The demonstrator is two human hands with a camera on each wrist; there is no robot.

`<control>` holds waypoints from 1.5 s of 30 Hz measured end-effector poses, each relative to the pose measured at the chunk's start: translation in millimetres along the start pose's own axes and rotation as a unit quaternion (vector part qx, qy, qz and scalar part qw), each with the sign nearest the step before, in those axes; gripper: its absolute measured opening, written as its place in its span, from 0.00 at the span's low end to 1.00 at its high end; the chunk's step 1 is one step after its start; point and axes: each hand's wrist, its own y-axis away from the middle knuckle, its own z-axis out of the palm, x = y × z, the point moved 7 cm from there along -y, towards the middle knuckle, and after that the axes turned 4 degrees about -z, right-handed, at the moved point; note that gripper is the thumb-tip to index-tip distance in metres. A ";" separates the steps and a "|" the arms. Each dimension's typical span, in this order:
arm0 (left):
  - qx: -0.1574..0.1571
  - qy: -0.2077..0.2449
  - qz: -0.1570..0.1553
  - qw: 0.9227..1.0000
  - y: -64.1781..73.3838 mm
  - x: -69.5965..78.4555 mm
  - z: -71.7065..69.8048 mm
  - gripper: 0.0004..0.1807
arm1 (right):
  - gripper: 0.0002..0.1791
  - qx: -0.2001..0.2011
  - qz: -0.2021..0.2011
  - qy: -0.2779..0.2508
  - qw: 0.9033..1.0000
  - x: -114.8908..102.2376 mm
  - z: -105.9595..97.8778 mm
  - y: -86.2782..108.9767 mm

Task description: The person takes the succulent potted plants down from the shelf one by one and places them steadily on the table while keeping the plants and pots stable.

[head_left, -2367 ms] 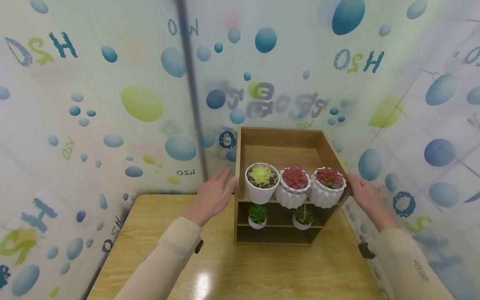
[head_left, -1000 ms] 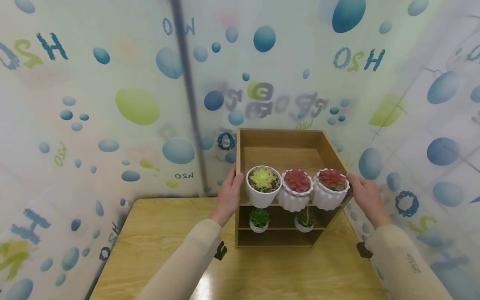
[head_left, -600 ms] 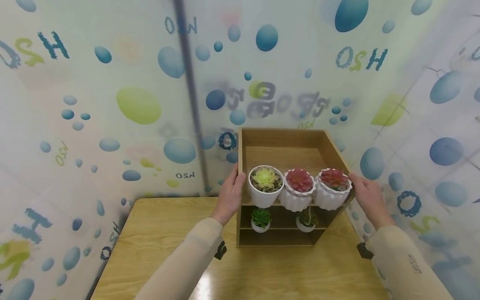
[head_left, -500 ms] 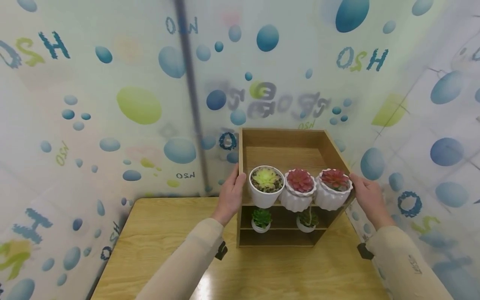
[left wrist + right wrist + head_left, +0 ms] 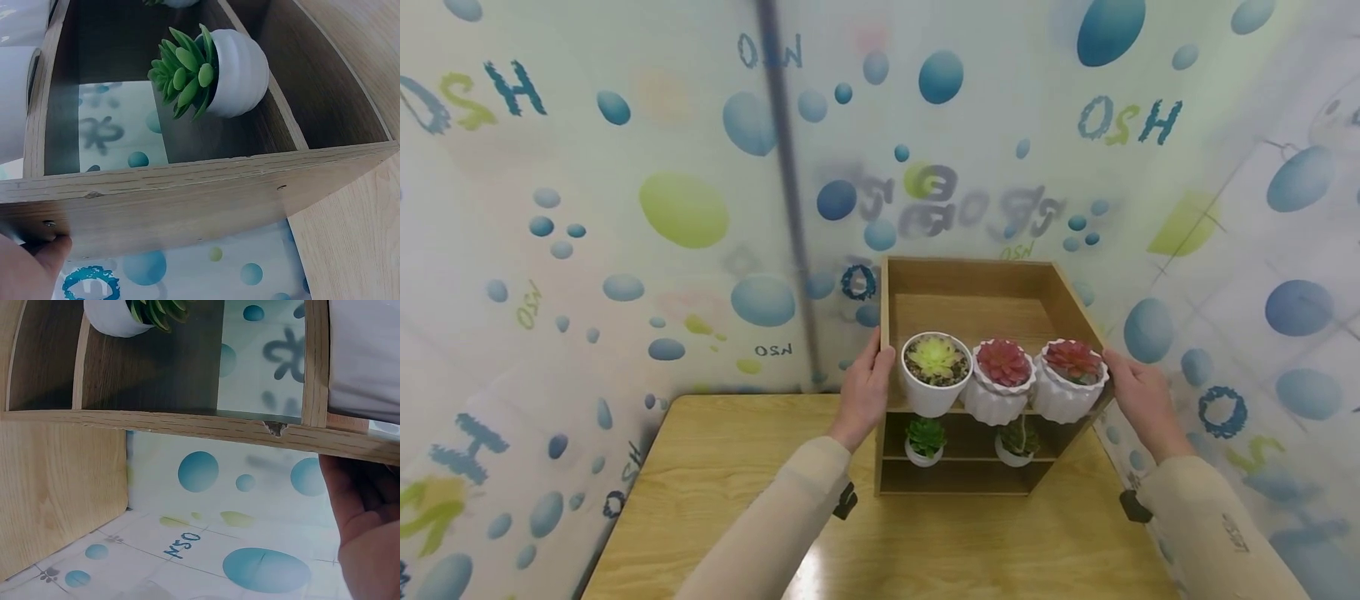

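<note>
A brown wooden shelf unit (image 5: 970, 312) stands on the table. My left hand (image 5: 863, 393) presses its outer left side, and my right hand (image 5: 1146, 404) rests against the outer right side. On the top board stand three white pots: one with a yellow-green succulent (image 5: 936, 360) and two fluted ones with red succulents (image 5: 1003, 364) (image 5: 1072, 362). Below are a small potted green succulent (image 5: 927, 437) and a darker one (image 5: 1018, 438). In the left wrist view a fingertip (image 5: 57, 247) touches the side panel; in the right wrist view the fingers are partly hidden behind the panel.
The light wooden table (image 5: 722, 492) extends left of and in front of the shelf. A white wall (image 5: 685, 208) printed with blue and green spots stands close behind, and another runs along the right. The shelf's lowest compartment (image 5: 955, 479) lies beneath the small pots.
My left hand came in from the left and now touches the shelf's side. My right hand stays at the right side. The shelf and pots show no clear shift.
</note>
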 end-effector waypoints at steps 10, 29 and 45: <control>0.007 -0.006 0.008 1.000 -1.6 1.2 -1.4 0.33 | 0.35 -0.017 0.002 0.005 1.000 -5.6 -2.0 1.2; 0.003 -0.010 0.008 1.000 0.3 0.5 -2.7 0.33 | 0.36 -0.026 0.006 0.014 1.000 -2.3 3.6 0.0; 0.014 -0.041 0.045 0.998 -1.4 3.2 -4.1 0.33 | 0.35 -0.011 0.002 0.004 1.000 -3.8 2.2 2.2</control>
